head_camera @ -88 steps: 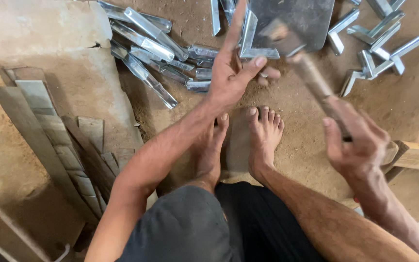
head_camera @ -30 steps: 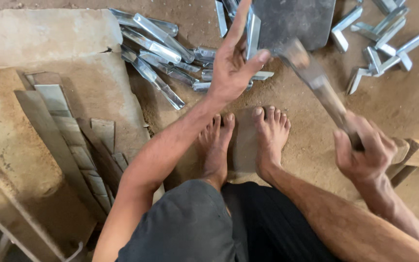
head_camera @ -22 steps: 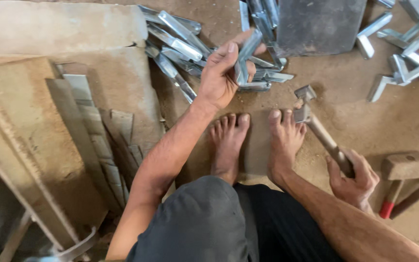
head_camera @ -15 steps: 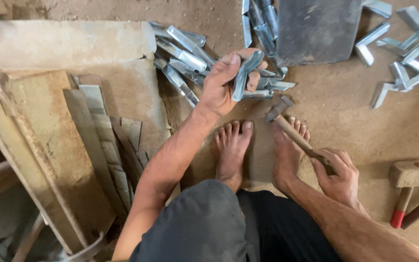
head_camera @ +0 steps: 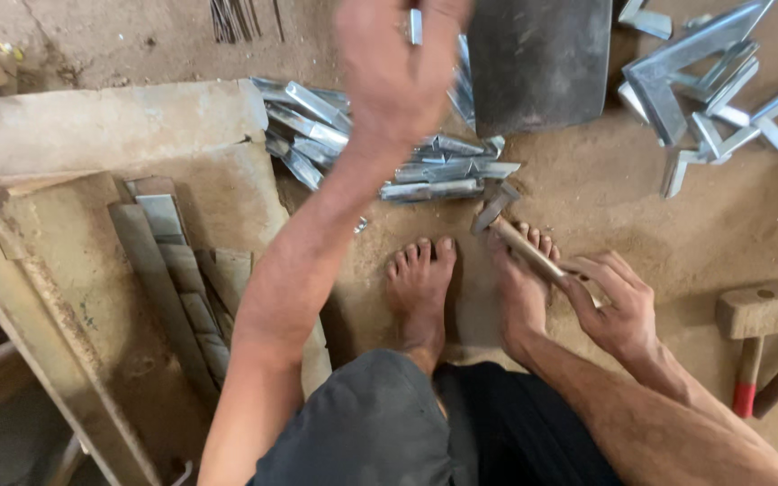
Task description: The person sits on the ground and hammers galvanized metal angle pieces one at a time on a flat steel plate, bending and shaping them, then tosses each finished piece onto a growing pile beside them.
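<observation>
Low in the right of the frame, the right hand (head_camera: pixel 619 306) has its fingers wrapped around the wooden handle of a hammer (head_camera: pixel 517 243), whose metal head rests by the bare toes. Higher, at top centre, the left hand (head_camera: pixel 398 67) is raised over the pile of metal brackets (head_camera: pixel 425 166), fingers closed on a metal strip (head_camera: pixel 416 25); behind lies a dark steel plate (head_camera: pixel 538 63).

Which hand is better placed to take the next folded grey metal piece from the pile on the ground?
Left. The left hand is raised directly over the pile of folded grey metal pieces, whereas the right hand grips the wooden-handled hammer.
</observation>
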